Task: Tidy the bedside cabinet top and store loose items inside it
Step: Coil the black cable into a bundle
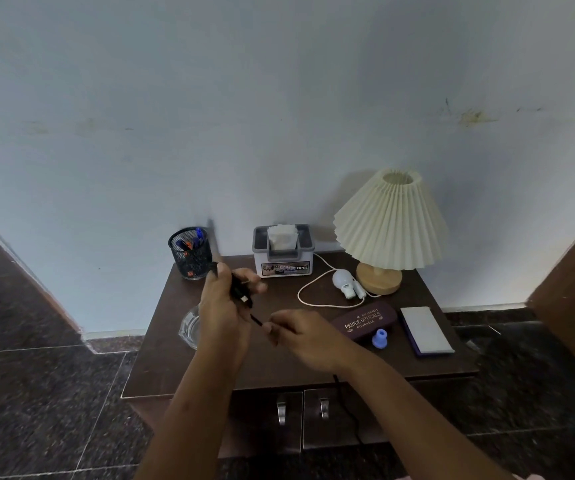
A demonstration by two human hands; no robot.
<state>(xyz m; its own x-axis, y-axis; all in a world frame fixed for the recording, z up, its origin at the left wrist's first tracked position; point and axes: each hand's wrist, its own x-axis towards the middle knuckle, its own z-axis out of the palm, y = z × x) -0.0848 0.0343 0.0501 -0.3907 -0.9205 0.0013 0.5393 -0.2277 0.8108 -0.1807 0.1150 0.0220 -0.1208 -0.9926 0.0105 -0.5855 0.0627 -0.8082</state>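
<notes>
Left grip (223,306) is clutching a black charger (239,289), right grip (303,336) pinching its cable (255,319), seemingly coiling it before opening the doors (261,434) below.

Blk adapter (241,293) mostly covered by left grip (222,306). Glass ashtray (189,327) pt. hidden behind it. Cable (347,412) lost under right forearm (417,403). Box label (285,268) mostly illegible.

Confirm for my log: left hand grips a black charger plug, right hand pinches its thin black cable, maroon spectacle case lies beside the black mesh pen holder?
No, the head view shows the maroon spectacle case beside the small blue plastic piece, far from the black mesh pen holder. Rest holds.
</notes>
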